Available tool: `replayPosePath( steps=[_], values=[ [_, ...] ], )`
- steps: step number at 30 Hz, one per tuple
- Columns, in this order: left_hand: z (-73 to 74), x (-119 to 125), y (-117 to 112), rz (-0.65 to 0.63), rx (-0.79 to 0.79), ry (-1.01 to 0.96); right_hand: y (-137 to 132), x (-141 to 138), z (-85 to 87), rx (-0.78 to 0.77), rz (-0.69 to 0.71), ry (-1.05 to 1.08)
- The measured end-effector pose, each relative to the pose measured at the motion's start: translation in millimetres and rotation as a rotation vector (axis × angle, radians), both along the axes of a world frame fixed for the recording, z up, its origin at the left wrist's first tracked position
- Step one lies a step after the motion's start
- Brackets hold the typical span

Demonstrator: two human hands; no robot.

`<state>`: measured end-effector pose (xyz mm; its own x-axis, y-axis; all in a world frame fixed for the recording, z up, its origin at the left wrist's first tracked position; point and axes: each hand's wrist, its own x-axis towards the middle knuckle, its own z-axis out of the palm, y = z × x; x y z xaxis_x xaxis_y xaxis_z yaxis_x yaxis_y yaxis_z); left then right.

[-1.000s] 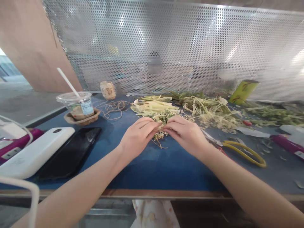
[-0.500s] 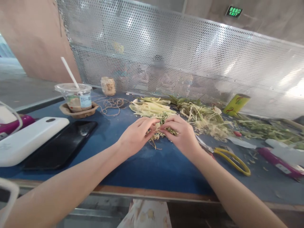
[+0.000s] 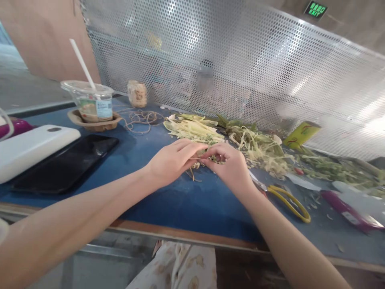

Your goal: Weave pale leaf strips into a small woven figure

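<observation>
1 thin strand (image 3: 195,158) in right hand (image 3: 226,162)

On the left of my feed I can make out a clear lidded plastic cup (image 3: 90,105) with a white straw (image 3: 82,64), standing in a brown moulded tray (image 3: 102,126), with a clear jar of pale contents (image 3: 137,94) beyond it and, closer to my camera, a rounded white slab (image 3: 33,150) beside a glossy black phone (image 3: 67,164). A silvery perforated metal panel (image 3: 234,52) spans my background, below a lit green exit sign (image 3: 315,9). Over to the right I see a tilted yellow-green container (image 3: 301,134).
</observation>
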<state>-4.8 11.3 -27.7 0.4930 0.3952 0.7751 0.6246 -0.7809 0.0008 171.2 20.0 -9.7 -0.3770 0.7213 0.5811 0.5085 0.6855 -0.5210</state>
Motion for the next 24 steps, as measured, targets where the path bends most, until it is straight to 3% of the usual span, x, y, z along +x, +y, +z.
replayPosePath(
  steps=[5,11,17,19,20,24],
  values=[
    [0.0,1,0,-0.009,-0.003,-0.013,3,2,2.6,-0.097,0.004,0.039],
    [0.8,2,-1,-0.028,0.109,0.072,13,5,2.7,-0.605,0.119,0.141],
    [-0.9,3,-1,-0.014,0.134,0.16,13,2,-0.9,-0.703,0.109,0.079],
    [-2.0,2,0,0.018,0.105,0.17,11,1,-1.2,-0.628,0.107,0.045],
    [-2.2,1,1,0.039,0.085,0.166,10,2,-1.1,-0.515,0.097,0.01],
    [-0.5,-3,2,0.081,0.047,0.096,4,5,1.0,0.137,0.095,-0.335]
  ],
)
